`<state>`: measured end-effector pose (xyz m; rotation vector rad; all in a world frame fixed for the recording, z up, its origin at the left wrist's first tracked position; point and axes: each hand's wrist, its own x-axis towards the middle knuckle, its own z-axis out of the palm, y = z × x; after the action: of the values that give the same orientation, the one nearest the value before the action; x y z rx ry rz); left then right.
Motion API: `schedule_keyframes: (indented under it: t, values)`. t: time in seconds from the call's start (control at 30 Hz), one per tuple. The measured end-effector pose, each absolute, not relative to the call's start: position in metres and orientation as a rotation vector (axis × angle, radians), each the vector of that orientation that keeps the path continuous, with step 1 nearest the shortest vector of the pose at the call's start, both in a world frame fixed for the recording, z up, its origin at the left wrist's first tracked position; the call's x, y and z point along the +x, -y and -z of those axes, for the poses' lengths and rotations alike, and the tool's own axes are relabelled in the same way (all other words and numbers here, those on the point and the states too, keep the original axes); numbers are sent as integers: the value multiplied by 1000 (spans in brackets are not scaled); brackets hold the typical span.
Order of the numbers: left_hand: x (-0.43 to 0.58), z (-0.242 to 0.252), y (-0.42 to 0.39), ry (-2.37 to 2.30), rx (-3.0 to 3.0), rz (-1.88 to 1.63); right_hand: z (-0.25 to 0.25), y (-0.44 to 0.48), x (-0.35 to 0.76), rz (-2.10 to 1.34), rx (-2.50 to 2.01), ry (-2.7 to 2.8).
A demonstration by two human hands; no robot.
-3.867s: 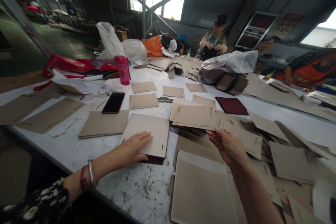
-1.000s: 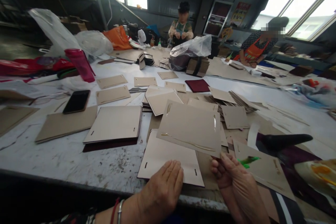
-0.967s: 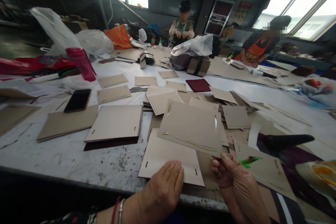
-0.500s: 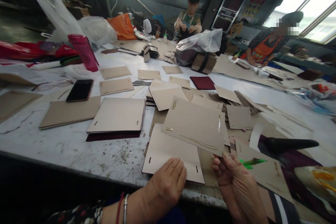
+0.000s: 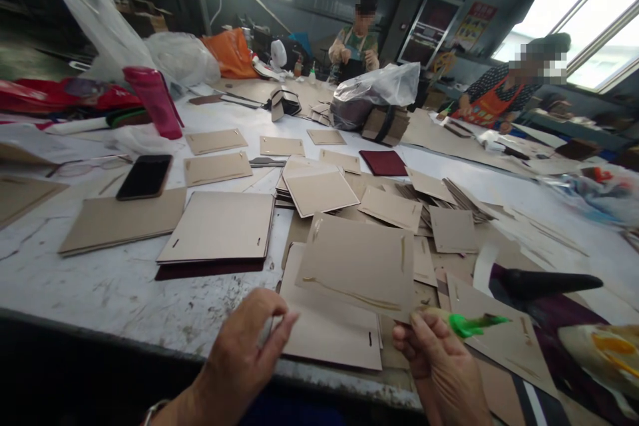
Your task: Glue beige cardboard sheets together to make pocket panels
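Note:
Pinched at its lower right corner by my right hand (image 5: 436, 346), a beige panel (image 5: 362, 259) with wet glue lines is tilted over a larger pale panel (image 5: 334, 336) at the table's front edge. The larger panel has a dark slot near its right end, and layers show beneath it. A green-tipped glue bottle (image 5: 464, 326) appears to be tucked in the same hand, its body mostly hidden. My left hand (image 5: 244, 339) is at the larger panel's left edge, thumb and forefinger curved with a gap between them. I see nothing held in it.
Slotted panels (image 5: 219, 223) lie stacked left of my hands, beside a phone (image 5: 144, 178) on another panel. Small glued panels (image 5: 217, 168) and a maroon piece (image 5: 383, 163) lie beyond. A pink bottle (image 5: 154, 103) stands at left. Two people (image 5: 357, 46) work across the table.
My left hand has lifted off the larger panel and moved left to its edge, fingers parting. My right hand, with the glued panel, has come slightly left and lower in view.

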<state>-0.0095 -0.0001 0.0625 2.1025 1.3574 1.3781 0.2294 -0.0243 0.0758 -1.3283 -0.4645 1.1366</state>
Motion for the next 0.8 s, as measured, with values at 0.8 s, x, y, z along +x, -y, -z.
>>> schedule_keyframes:
  t: [0.8]
  values:
    - [-24,-96,-32,-1417,1805,-1283,-123,15,201,-638,-1572,920]
